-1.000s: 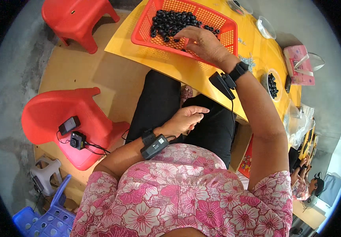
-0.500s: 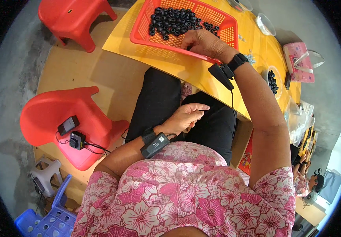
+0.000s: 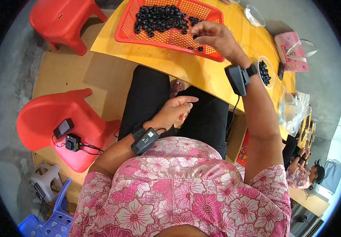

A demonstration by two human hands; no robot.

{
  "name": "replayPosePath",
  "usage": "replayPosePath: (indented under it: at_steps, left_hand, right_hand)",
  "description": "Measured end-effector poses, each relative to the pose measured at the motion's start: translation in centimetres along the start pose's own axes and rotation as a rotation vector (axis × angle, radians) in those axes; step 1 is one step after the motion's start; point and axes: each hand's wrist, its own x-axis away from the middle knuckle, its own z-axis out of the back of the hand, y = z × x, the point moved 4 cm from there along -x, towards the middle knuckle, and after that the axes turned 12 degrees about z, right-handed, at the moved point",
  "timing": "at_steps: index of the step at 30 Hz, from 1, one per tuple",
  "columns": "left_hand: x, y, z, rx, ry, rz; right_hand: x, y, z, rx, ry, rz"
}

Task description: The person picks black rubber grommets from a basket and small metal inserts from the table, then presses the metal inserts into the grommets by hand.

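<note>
Over the right end of a red plastic basket (image 3: pixel 170 44), my right hand (image 3: pixel 217 38) pinches a small round black part (image 3: pixel 195 36) between thumb and fingertips. Inside the basket lies a heap of small black parts (image 3: pixel 158 17), round with holes through them; a few loose ones sit apart near the right end. My left hand (image 3: pixel 174 111) hovers over my lap, index finger stretched out and the other fingers curled in. What those curled fingers hold, if anything, is hidden.
The basket stands on a yellow table (image 3: pixel 139 53). A bowl of black parts (image 3: pixel 265 73), a clear bowl (image 3: pixel 254 15), a pink bag (image 3: pixel 291 51) and plastic bags (image 3: pixel 293 110) are to the right. A red chair (image 3: pixel 60 122) and red stool (image 3: pixel 63 21) stand left. Another person (image 3: pixel 302 173) works far right.
My right hand has lifted out of the basket and now shows a black part in its fingertips. My left hand stays over my lap. The whole view has shifted slightly.
</note>
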Motion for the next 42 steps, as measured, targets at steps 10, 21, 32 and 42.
replayPosePath:
  at_steps: [10,21,32,42]
  left_hand:
    - [-1.6,-2.1,2.0,0.032,0.059,-0.045]
    - [0.9,-0.2,3.5,-0.077,0.25,-0.51]
    - [0.7,0.1,4.4,-0.31,0.44,-0.662]
    - [-0.2,2.3,2.0,-0.177,0.372,-0.514]
  right_hand:
    - [10.0,0.1,-4.5,-0.819,0.272,0.087]
    - [15.2,5.0,-11.5,-1.174,0.35,-0.161]
    - [15.9,7.2,-15.0,-1.185,0.38,-0.253]
    - [14.7,4.1,-10.9,-0.661,0.413,-0.253]
